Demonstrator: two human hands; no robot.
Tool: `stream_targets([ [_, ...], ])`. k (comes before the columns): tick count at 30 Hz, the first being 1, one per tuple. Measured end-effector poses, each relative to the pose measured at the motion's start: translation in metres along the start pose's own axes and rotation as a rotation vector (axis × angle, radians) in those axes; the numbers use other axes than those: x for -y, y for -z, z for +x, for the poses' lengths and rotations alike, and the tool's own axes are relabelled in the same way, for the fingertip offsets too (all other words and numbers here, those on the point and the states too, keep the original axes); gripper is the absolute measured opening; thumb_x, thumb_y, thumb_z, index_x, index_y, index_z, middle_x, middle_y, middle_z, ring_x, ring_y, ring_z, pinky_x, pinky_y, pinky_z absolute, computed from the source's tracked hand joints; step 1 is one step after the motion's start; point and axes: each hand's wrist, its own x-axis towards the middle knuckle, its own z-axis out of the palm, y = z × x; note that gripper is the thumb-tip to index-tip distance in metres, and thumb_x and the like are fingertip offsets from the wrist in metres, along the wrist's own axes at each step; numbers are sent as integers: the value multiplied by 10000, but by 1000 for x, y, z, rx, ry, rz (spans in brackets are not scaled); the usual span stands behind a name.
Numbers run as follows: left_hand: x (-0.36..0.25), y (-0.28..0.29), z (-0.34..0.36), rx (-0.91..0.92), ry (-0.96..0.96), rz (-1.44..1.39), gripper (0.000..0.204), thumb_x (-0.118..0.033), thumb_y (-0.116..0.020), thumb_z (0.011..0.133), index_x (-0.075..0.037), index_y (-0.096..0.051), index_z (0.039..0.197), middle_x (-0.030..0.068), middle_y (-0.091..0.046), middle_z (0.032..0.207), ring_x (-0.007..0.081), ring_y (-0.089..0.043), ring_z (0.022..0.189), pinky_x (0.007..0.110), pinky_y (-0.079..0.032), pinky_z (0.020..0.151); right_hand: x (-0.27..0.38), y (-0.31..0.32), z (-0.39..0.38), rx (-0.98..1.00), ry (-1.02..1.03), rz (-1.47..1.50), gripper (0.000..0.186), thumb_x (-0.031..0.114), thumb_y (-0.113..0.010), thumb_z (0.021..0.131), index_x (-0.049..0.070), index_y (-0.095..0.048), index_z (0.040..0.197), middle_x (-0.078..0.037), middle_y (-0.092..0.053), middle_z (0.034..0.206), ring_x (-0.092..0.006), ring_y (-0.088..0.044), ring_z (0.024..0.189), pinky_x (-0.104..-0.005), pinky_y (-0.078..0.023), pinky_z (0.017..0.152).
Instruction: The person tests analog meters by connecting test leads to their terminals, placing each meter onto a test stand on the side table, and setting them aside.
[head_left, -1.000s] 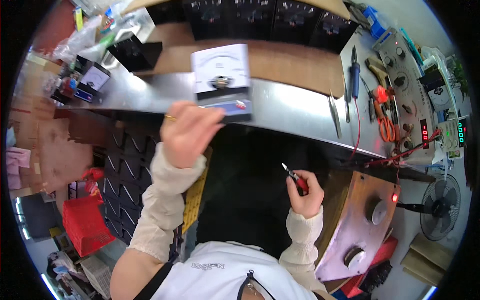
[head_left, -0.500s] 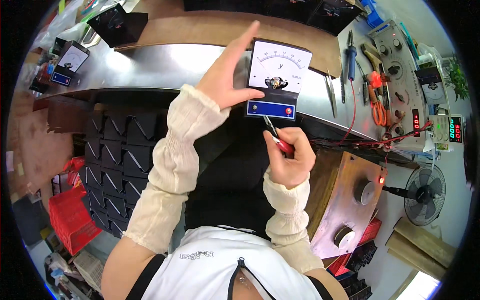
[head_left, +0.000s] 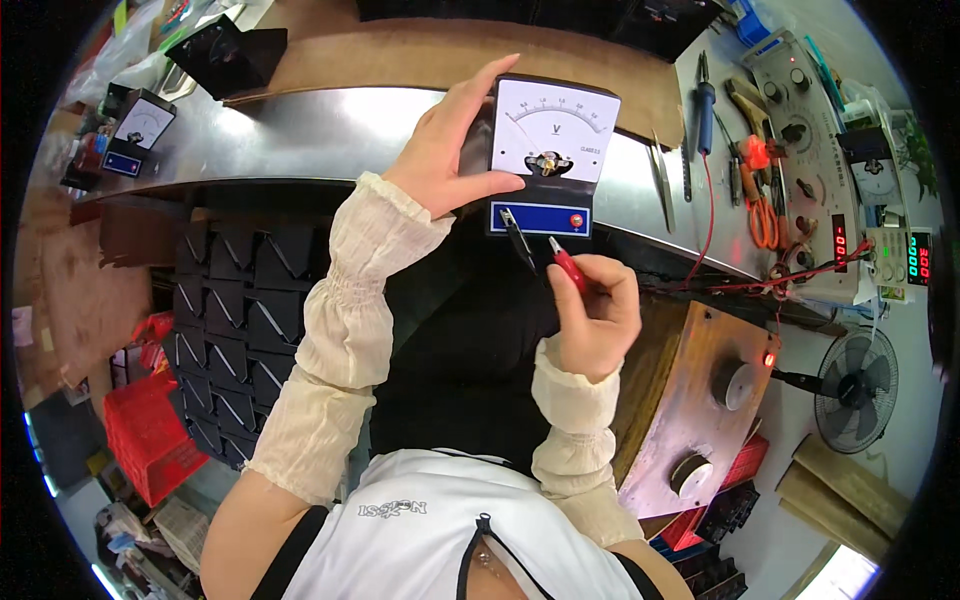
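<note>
A panel voltmeter with a white dial and black body tilts over the bench's front edge. My left hand grips its left side, the thumb lying across the front below the dial. On the meter's blue terminal strip, a black alligator clip is clamped at the left terminal and hangs down by itself. Just below the strip, my right hand pinches a red alligator clip. Its metal tip points up toward the red right terminal and is apart from it.
At right lie tweezers, a soldering iron and orange-handled scissors, beside a test instrument with knobs and red digits. Another meter stands at far left. Stacked black cases sit below the bench; a metal-fronted box is at lower right.
The black clip is now on the left terminal, let go by my right hand. That hand has shifted slightly right and down with the red clip. My left hand keeps its hold on the voltmeter.
</note>
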Motion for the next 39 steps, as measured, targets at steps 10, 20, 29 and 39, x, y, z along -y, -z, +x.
stream_targets([
  [10, -8, 1, -1, 5, 120, -102, 1010, -97, -851, 697, -133, -297, 1541, 154, -494, 1424, 313, -497, 1285, 413, -367, 1117, 3, 24, 36, 115, 244, -473, 163, -41, -793, 794, -25, -635, 833, -83, -639, 751, -127, -597, 638, -250, -483, 586],
  [20, -14, 5, 1, -2, 124, -78, 1036, -86, -856, 687, -128, -279, 1546, 159, -497, 1409, 301, -483, 1308, 395, -356, 1124, -1, 16, 34, 5, 192, -389, 174, 3, -814, 791, -21, -656, 860, -95, -662, 789, -127, -606, 641, -242, -494, 600],
  [29, -14, -3, 0, 28, 133, -114, 1038, -80, -839, 718, -118, -238, 1564, 167, -461, 1433, 295, -456, 1329, 391, -329, 1137, 9, 11, 49, 20, 283, -413, 265, 32, -822, 767, 1, -672, 984, -107, -650, 929, -191, -617, 733, -285, -513, 647],
  [39, -33, 5, 22, -10, -323, 662, 615, -271, -857, 727, -265, -661, 1310, 151, -533, 1353, 366, -538, 1212, 442, -472, 1001, 11, 39, 54, -6, 247, -396, 249, 45, -755, 840, 7, -663, 1068, -123, -657, 1001, -227, -652, 840, -308, -529, 695],
])
